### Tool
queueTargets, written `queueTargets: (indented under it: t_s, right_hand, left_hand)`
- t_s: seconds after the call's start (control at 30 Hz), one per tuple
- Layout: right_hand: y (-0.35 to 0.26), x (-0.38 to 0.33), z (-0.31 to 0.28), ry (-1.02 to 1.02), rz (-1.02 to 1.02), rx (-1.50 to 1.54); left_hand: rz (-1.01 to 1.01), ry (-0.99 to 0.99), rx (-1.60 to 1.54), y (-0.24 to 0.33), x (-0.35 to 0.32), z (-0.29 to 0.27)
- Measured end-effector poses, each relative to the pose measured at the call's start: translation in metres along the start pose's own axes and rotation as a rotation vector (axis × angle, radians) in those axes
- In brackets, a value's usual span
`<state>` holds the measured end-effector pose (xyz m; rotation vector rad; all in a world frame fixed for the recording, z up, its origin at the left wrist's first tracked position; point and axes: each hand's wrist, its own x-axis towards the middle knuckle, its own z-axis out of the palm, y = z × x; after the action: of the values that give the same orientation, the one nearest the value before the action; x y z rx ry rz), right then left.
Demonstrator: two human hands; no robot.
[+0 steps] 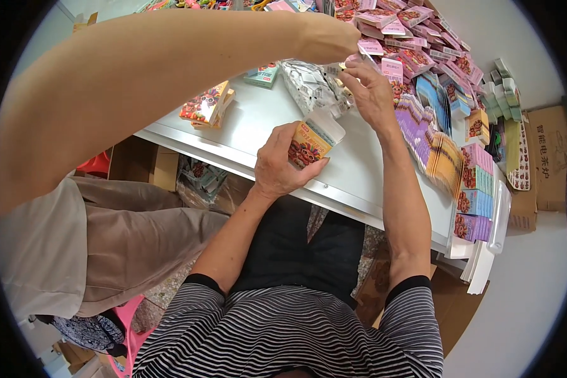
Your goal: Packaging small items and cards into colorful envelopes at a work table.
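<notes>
My left hand [273, 162] is closed round a small yellow-orange cardboard box [310, 143] with cartoon figures. The box is tilted over the near part of the table, its white top flap [327, 125] standing open. Farther right, my right hand [373, 99] reaches up with bent fingers drawn together beside a heap of clear and silver plastic packets [309, 85]. What its fingertips hold, if anything, is too small to make out. Just beyond them is a co-worker's hand [334, 39], whose bare arm crosses over the table from the left.
Pink boxes [416, 60] are piled at the far right. Purple and orange flattened cartons [422, 132] fan along the right side, beside stacked coloured boxes [469, 189]. Orange boxes [208, 106] and a green box [263, 75] lie left on the white table [353, 183]. The co-worker's legs [138, 217] are close by.
</notes>
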<state>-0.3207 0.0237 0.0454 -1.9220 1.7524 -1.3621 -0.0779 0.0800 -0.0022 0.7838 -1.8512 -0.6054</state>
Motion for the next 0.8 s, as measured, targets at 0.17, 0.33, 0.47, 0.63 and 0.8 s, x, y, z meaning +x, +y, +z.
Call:
queueTargets:
  t_s: [0.17, 0.33, 0.47, 0.63, 0.8]
  right_hand:
    - [-0.004, -0.011, -0.003, -0.002, 0.089, 0.032]
    - [-0.012, -0.015, -0.004, 0.003, 0.113, -0.002]
    - [-0.011, -0.015, -0.007, 0.076, -0.060, -0.115]
    - [-0.009, -0.017, -0.007, 0.041, -0.022, -0.085]
    - [-0.014, -0.017, -0.008, 0.039, -0.016, -0.097]
  left_hand:
    - [0.002, 0.002, 0.013, 0.001, 0.001, 0.000]
    - [0.019, 0.010, 0.028, 0.000, 0.000, 0.000]
    - [0.024, 0.007, 0.028, 0.001, 0.001, 0.003]
    - [0.001, -0.001, 0.032, 0.001, 0.000, 0.002]
    - [0.007, 0.003, 0.040, -0.001, 0.000, 0.002]
